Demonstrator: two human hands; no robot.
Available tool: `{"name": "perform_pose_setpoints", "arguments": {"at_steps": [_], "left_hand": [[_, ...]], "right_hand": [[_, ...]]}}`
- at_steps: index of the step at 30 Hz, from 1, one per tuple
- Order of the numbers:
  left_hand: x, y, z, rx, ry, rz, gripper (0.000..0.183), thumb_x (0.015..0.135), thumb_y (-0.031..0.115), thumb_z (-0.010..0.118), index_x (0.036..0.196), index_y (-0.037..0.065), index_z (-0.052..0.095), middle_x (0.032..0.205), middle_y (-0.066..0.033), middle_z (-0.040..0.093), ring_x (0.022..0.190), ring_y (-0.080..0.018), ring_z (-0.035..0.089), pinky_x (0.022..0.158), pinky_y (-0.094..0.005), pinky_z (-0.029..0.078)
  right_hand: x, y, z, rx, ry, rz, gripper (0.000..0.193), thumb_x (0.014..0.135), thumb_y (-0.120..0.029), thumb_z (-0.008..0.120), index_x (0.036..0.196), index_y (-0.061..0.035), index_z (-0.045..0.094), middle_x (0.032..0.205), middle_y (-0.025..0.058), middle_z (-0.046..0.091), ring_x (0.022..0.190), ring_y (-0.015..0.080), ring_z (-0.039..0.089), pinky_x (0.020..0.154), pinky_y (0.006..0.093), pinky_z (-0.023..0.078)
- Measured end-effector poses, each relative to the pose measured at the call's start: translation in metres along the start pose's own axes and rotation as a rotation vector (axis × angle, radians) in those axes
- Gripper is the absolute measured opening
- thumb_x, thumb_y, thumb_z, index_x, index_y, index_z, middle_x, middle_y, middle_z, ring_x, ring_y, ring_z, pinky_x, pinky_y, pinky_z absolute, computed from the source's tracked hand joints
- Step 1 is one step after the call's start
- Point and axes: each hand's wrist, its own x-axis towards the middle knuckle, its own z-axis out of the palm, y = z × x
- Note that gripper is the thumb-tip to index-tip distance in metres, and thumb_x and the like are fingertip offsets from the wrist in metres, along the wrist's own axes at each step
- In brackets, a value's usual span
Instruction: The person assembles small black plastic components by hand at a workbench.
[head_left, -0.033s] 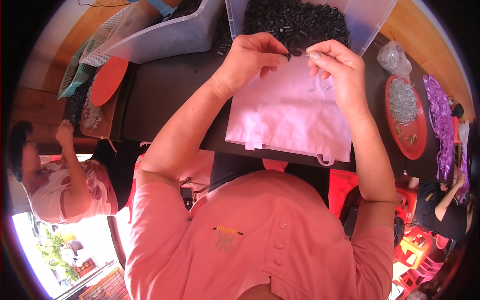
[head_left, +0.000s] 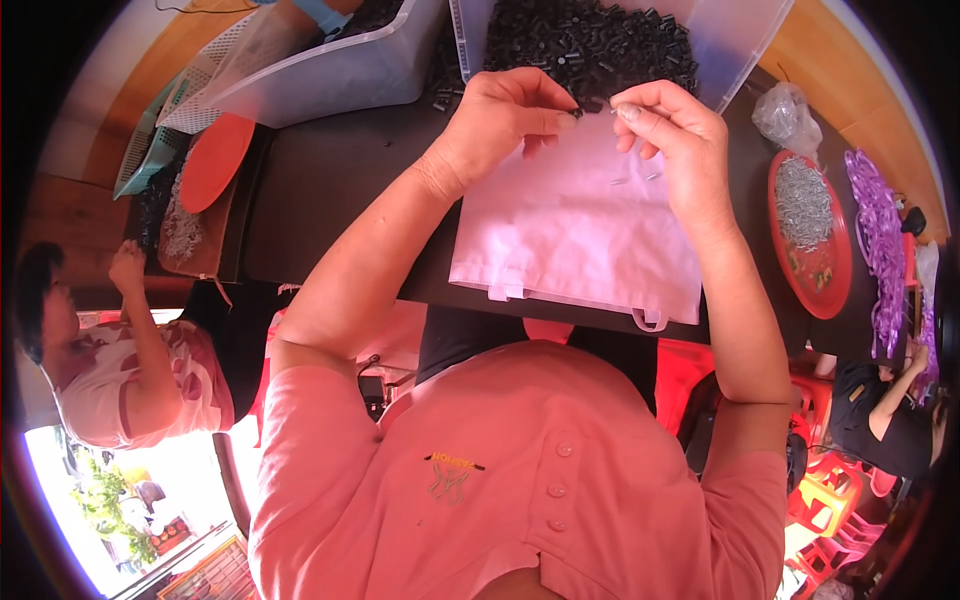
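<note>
My left hand (head_left: pixel 522 108) is closed in a pinch on a small black cylindrical piece (head_left: pixel 577 113), only partly visible at the fingertips. Facing it across a narrow gap, my right hand (head_left: pixel 672 130) has thumb and forefinger pressed together. A tiny light tip shows there, too small to name. Both hands are above the far end of a pink cloth bag (head_left: pixel 560 240) lying on the dark table. Two thin silvery pins (head_left: pixel 620 181) rest on the cloth below my right hand. Just beyond my hands, a clear plastic bin (head_left: pixel 725 50) holds a heap of black cylindrical pieces (head_left: pixel 590 45).
On the right are a red plate (head_left: pixel 815 285) of silvery pins, a clear plastic bag (head_left: pixel 788 115) and purple ribbon-like strips (head_left: pixel 878 250). Another translucent bin (head_left: pixel 340 90) stands at the far left, near a red lid (head_left: pixel 217 160). Co-workers sit on both sides.
</note>
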Motion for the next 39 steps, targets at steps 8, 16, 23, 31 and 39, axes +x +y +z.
{"name": "perform_pose_setpoints", "arguments": {"at_steps": [8,16,23,31,39], "left_hand": [[-0.003,-0.002,0.007,-0.232,-0.070,-0.073,0.014,0.085,0.002,0.068,0.097,-0.003,0.063,0.081,-0.0096,0.067,0.068,-0.0146,0.063,0.052,-0.0256,0.048],[-0.005,0.001,0.009,-0.377,-0.082,-0.088,0.013,0.085,0.002,0.067,0.097,-0.003,0.063,0.084,-0.0118,0.068,0.068,-0.0159,0.063,0.051,-0.0264,0.048],[-0.007,0.004,0.008,-0.417,-0.120,-0.112,0.010,0.085,0.002,0.067,0.092,-0.003,0.062,0.084,-0.0145,0.068,0.067,-0.0173,0.064,0.049,-0.0277,0.048],[-0.006,0.004,0.009,-0.458,-0.087,-0.115,0.011,0.081,-0.002,0.069,0.090,-0.006,0.063,0.079,-0.0160,0.069,0.065,-0.0196,0.066,0.047,-0.0280,0.049],[-0.006,0.005,0.008,-0.465,-0.117,-0.116,0.009,0.084,0.002,0.068,0.090,-0.002,0.062,0.084,-0.0151,0.069,0.067,-0.0179,0.065,0.049,-0.0276,0.048]], "right_hand": [[-0.005,0.001,0.011,-0.089,0.040,-0.114,0.010,0.087,-0.011,0.064,0.093,-0.0041,0.068,0.078,-0.0013,0.064,0.069,0.0056,0.057,0.061,0.0205,0.043],[-0.005,0.002,0.016,-0.136,0.038,-0.131,0.008,0.087,-0.010,0.064,0.091,-0.0032,0.067,0.076,-0.0009,0.063,0.070,0.0059,0.057,0.060,0.0207,0.044],[-0.007,0.000,0.018,-0.126,0.024,-0.150,0.008,0.088,-0.007,0.064,0.093,-0.0019,0.067,0.079,0.0011,0.065,0.073,0.0070,0.059,0.064,0.0211,0.046],[-0.009,-0.001,0.017,-0.136,0.029,-0.179,0.008,0.088,-0.007,0.064,0.092,-0.0011,0.067,0.081,0.0012,0.065,0.073,0.0074,0.059,0.065,0.0213,0.047],[-0.011,-0.002,0.018,-0.095,0.041,-0.231,0.009,0.088,-0.006,0.065,0.094,-0.0004,0.067,0.081,0.0007,0.065,0.073,0.0071,0.059,0.066,0.0210,0.047]]}}
